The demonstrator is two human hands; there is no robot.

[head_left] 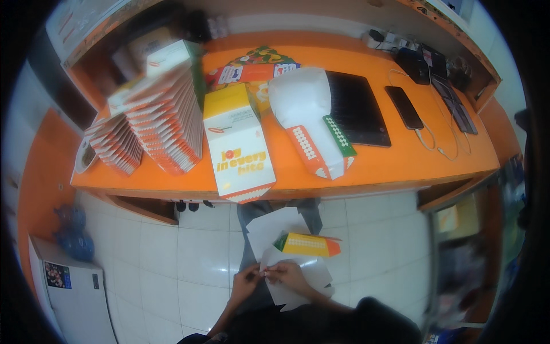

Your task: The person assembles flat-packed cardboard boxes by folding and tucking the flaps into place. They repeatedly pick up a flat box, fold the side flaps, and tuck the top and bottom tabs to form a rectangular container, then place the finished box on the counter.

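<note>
surface (401, 163): orange, loaded well above the hands.
folded stack (166, 123): leaning rows of flat cartons; a slide could be set off by a knock.
standing carton (238, 143): at the front edge, easily tipped to the floor.
carton blank (292, 252): white, orange-ended, held over the lap; a crease could be misfolded.
left hand (245, 282): closed, pinching the blank's lower edge.
right hand (289, 275): closed on the same edge; tearing is possible.

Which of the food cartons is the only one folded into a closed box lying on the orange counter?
The yellow-and-white carton at the counter's front edge. The others are flat: the fanned rows beside it, and the blank in the person's hands.
</note>
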